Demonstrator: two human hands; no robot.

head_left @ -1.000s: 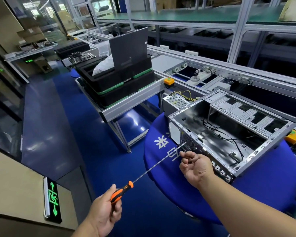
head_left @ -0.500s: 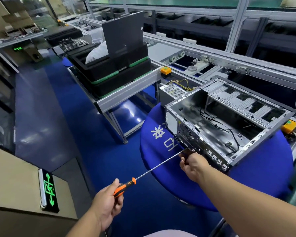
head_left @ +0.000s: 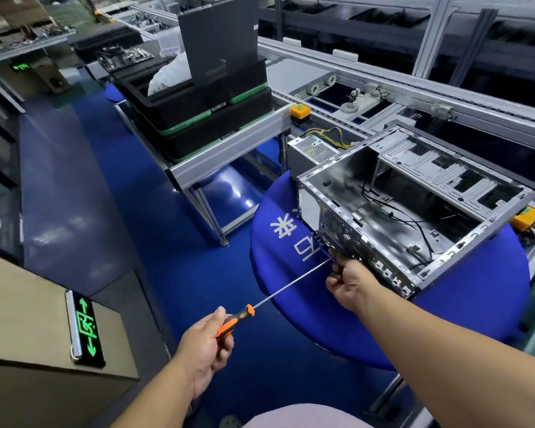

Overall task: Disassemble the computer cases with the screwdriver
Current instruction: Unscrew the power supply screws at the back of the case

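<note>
at case (head_left: 414, 208) rear: left hand (head_left: 203, 344) grips screwdriver (head_left: 278, 296); right hand (head_left: 348, 281) pinches shaft

You get bright, even overhead light with white glare patches on the glossy blue floor (head_left: 229, 183) left of the computer case (head_left: 414, 205), and wide-angle bending at the edges.

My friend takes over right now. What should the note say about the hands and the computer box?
Left hand grips the screwdriver by its orange handle.
Right hand pinches the shaft near the tip, at the rear panel of the computer case.
The case lies on its side on the blue round table, side cover already off, inside nearly bare.
Left to do: the rear panel screws; whether the tip sits in one cannot be seen.
</note>
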